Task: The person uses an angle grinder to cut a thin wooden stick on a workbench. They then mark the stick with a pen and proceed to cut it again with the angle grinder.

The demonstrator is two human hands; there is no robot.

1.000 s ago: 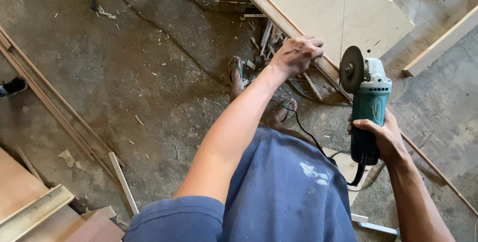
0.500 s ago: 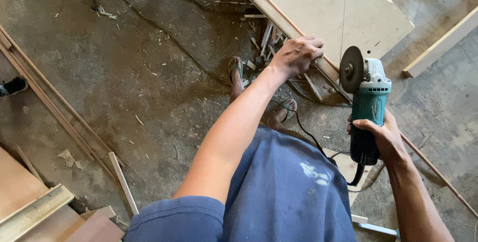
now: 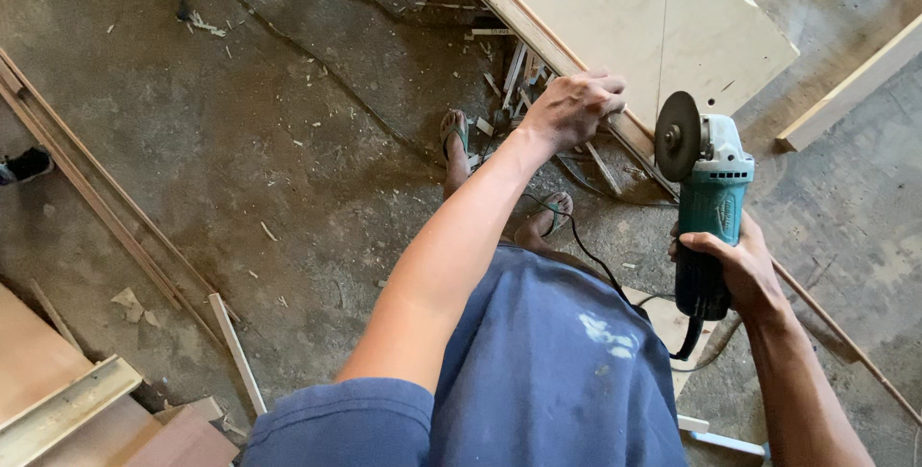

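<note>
1. Head view looks straight down at a person standing on a concrete floor (image 3: 288, 141); the left hand (image 3: 573, 107) reaches forward and is closed over the near edge of a pale plywood board (image 3: 653, 25), fingers curled on top of the edge.
2. Right hand (image 3: 735, 270) is wrapped tight around the dark rear body of a teal angle grinder (image 3: 711, 203); the grinder points away from the person, held in the air just to the right of the left hand and apart from it.
3. Grinder's disc (image 3: 677, 136) stands on edge at the front, close to the board's near edge; whether it touches the board cannot be told.
4. A black cord (image 3: 576, 237) runs from below the grinder across the floor near the person's feet in sandals (image 3: 456, 131).
5. Blue shorts (image 3: 547, 371) fill the lower middle of the frame.
6. Thin wood strips (image 3: 96, 198) lie diagonally at the left; wood scraps (image 3: 514, 69) are scattered beside the board; stacked boards (image 3: 58, 400) sit at the lower left corner; a pale timber length (image 3: 845, 93) lies at the right.
</note>
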